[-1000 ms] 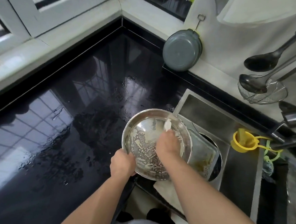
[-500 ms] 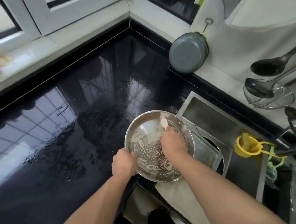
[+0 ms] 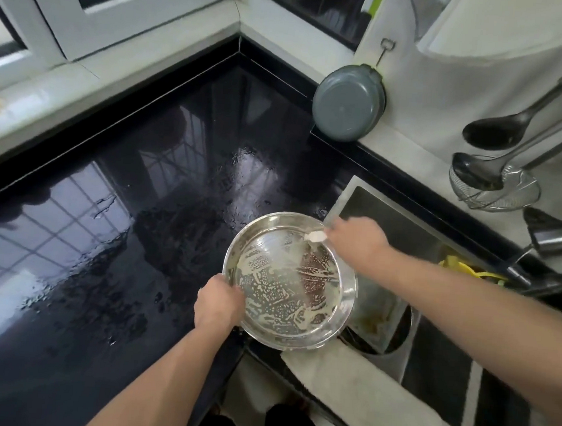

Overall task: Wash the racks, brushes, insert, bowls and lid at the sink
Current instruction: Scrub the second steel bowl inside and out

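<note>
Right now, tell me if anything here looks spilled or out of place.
The black countertop is wet with streaks and droplets left of the steel bowl, which overhangs the sink edge, held by the left hand. Otherwise nothing stands out.

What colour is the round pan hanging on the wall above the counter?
Grey, a dull blue-grey, seen best in the head view: the hanging pan.

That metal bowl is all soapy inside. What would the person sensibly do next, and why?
Probably sweep the white scrubber back down across the bowl. The right hand pinches it at the far rim, while suds streak only part of the base and patches look unscrubbed. The left hand grips the near rim, so the bowl is steadied for that stroke.
</note>
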The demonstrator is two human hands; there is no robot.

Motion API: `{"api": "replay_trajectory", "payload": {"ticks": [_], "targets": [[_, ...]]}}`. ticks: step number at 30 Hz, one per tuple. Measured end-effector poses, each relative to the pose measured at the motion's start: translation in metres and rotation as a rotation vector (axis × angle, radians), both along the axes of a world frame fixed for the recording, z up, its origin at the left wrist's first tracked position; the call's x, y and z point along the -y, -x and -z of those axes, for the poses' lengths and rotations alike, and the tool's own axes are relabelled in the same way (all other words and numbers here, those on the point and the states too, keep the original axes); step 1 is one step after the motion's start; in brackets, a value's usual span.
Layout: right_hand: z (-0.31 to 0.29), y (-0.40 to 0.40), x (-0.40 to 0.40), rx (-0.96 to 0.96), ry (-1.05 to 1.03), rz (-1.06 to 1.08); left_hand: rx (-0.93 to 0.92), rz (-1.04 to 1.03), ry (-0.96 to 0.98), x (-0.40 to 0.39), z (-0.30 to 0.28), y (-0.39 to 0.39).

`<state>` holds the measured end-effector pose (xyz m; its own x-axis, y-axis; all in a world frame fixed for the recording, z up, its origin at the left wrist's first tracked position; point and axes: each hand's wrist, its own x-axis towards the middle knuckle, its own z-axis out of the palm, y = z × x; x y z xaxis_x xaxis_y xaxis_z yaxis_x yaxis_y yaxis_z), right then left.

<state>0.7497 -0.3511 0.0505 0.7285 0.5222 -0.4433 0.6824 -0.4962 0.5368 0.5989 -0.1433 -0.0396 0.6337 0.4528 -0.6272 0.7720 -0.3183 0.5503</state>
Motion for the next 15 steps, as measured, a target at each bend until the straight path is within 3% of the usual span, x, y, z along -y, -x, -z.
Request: {"api": "replay_trajectory", "payload": {"ticks": [4,10,13,15], "targets": [[-0.020,-0.018,-0.005,0.003,0.168,-0.170,-0.013,0.009,-0.005,0.001,0.002,-0.003],[-0.021,0.089,0.016,-0.279,0.311,-0.027,-0.054,-0.023,0.000,0.004,-0.001,-0.003],[-0.018,0.045,-0.013,-0.108,0.183,0.103,-0.054,-0.029,-0.002,0.003,-0.003,-0.003],[-0.021,0.021,-0.019,-0.029,0.188,0.063,-0.046,-0.037,-0.015,0.001,0.000,-0.003]]}}
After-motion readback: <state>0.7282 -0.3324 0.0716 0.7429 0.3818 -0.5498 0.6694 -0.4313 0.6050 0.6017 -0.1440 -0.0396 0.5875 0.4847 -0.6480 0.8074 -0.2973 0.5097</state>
